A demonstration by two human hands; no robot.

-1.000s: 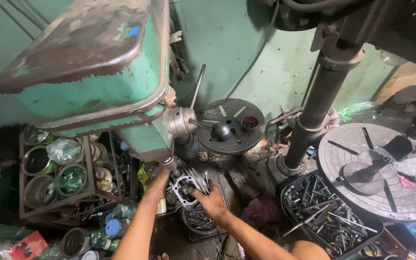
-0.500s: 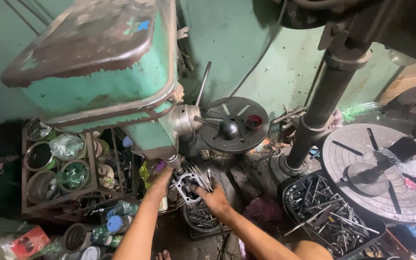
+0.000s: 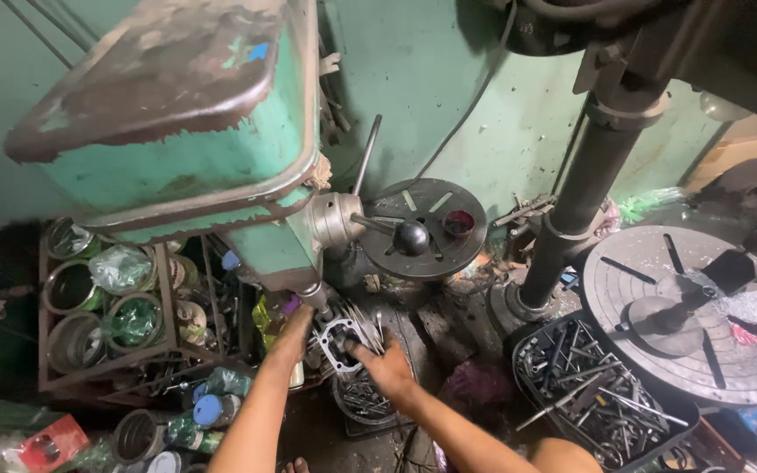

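- Left hand (image 3: 295, 326) and right hand (image 3: 387, 366) each grip an edge of a flat metal plate (image 3: 336, 337) beneath the drill press (image 3: 221, 166)
- Plate sits between both hands; held, not yet clamped; bin of metal rods (image 3: 363, 398) just below

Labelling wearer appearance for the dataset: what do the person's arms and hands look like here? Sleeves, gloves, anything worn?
Both arms are bare from the frame's lower edge to the fingers: no sleeves show. The left hand and right hand wear no gloves. No watch, band or ring can be seen on either wrist or hand, though the fingers are small in the picture and partly hidden. The forearms look slim.
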